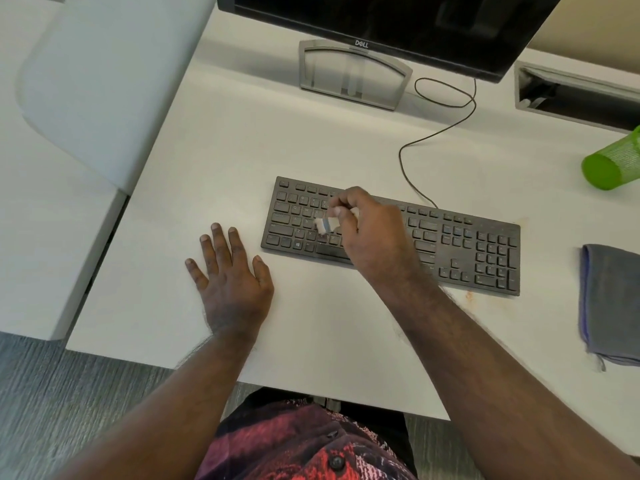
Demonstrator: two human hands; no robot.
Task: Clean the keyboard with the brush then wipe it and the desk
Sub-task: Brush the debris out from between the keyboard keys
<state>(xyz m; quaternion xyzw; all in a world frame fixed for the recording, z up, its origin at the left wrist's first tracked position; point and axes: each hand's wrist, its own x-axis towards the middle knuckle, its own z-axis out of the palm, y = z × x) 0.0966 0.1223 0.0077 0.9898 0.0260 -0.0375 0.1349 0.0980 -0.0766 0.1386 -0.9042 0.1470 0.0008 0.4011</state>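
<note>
Head view: keyboard (391, 237) lies flat on the white table (225, 150), and the right hand (363, 230) hovers over its left-middle keys w/ fingers curled round a small brush (323, 226). So that grip is closed on the brush; pale bristle end points down-left from the fingers and looks to be on or just above the letter keys, though blur makes contact hard to confirm. Left hand (230, 271) lies well to the left of the brush grip, palm down, fingers spread flat on the table just beside the keyboard's left edge, holding nothing. It may be steadying, can't tell.

Far right of the brush grip, past the numpad end, a grey folded cloth (609, 303) sits on the table, untouched. Beyond the grip, keyboard cable (446, 133) loops toward the monitor (381, 19) and its stand (353, 74). Green mesh cup (613, 161) lies tipped on its side at far right, beyond the cloth. Faint orange-ish marks show on the table near the keyboard's right end.

Progress, as judged: brushing step underway, prob. early to mid, since the brush is over the left half and the right keys + numpad likely remain. Wiping keyboard and table w/ the cloth is not yet begun.
</note>
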